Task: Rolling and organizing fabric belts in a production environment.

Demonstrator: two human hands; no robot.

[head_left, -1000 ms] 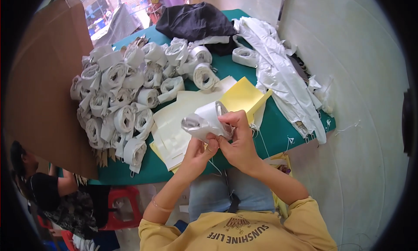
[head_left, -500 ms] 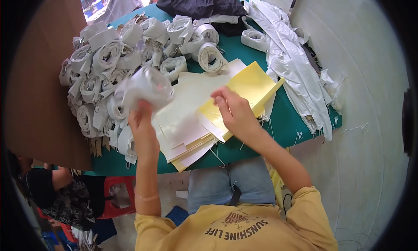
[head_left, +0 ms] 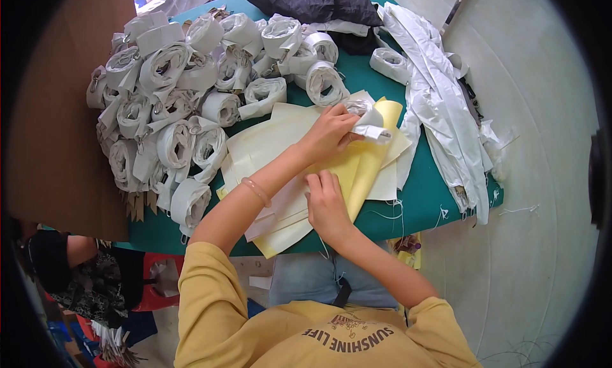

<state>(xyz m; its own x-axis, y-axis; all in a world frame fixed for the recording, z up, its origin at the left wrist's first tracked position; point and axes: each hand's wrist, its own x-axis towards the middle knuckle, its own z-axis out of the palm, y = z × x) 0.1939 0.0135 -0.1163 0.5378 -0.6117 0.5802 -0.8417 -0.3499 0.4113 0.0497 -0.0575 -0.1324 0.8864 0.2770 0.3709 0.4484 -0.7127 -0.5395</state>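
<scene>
A rolled white strip [head_left: 370,120] with a metal end is in my left hand [head_left: 331,131], its fingers closed around it. It sits on the upper part of a yellow paper sheet [head_left: 360,170], whose right side curls up. At the sheet's lower left edge is my right hand [head_left: 328,202], with bent fingers pressed together on the paper. Beneath lies an uneven stack of pale sheets [head_left: 248,157]. To the left is a heap of similar white rolls [head_left: 172,138], several with metal clips.
Everything lies on a green-topped table [head_left: 421,196]. Long white strips [head_left: 433,106] hang in a bundle over its right side. Dark cloth [head_left: 312,4] is at the far edge, a brown board [head_left: 57,125] at the left. A person [head_left: 89,272] sits at lower left by a red stool [head_left: 156,282].
My left hand has carried the white roll rightward onto the yellow sheet. My right hand has moved down and left to the sheet's lower edge. The sheet's right side now curls up more.
</scene>
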